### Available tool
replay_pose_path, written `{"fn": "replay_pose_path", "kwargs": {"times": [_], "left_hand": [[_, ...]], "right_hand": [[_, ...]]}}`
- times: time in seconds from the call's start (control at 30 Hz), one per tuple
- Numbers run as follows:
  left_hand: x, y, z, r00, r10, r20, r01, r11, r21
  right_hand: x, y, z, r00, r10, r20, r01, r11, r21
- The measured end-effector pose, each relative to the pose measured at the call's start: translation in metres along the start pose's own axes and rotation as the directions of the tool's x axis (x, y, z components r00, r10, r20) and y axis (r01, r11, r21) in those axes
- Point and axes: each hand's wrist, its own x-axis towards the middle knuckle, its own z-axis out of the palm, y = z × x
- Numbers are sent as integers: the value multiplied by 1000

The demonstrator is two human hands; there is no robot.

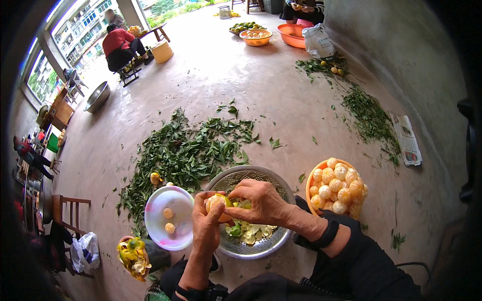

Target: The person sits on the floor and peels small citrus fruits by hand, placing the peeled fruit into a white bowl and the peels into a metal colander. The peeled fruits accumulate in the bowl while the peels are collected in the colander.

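A partly peeled citrus fruit (215, 203) is held in my left hand (205, 224), its pale flesh bared and some yellow-green skin left on its right side. The fingers of my right hand (263, 201) pinch at that skin. Below both hands stands a perforated metal colander (260, 251) with torn peel (254, 232) in it. Left of it, a white plastic basin (160, 210) with pink and purple patches contains two small peeled fruits (170, 228). To the right, an orange bowl (310, 180) is heaped with peeled fruits (335, 185).
Cut leafy branches (188, 146) spread beyond the colander. A dark bucket (156, 253) full of peel is at lower left, near a wooden chair (69, 214). Newspaper (406, 139) lies by the right wall. Farther off, a person in red (117, 41) sits near an empty metal basin (98, 97).
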Motion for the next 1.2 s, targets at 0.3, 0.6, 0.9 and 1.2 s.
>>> {"fn": "replay_pose_path", "kwargs": {"times": [0.3, 0.6, 0.9, 1.2], "left_hand": [[-2, -5, 10, 999, 28, -17, -28, 999, 16], [-4, 1, 13, 997, 74, -13, -72, 994, 78], [-4, -4, 7, 994, 107, 2, -105, 972, 211], [-9, 11, 13, 980, 195, 35, -198, 971, 137]], "right_hand": [[-7, 6, 1, 998, -37, 43, 35, 999, 42], [-7, -1, 2, 981, -191, 22, 192, 971, -139], [-9, 8, 6, 992, -99, 83, 99, 995, -6], [-7, 28, 2, 996, 59, -66, -68, 989, -131]]}}
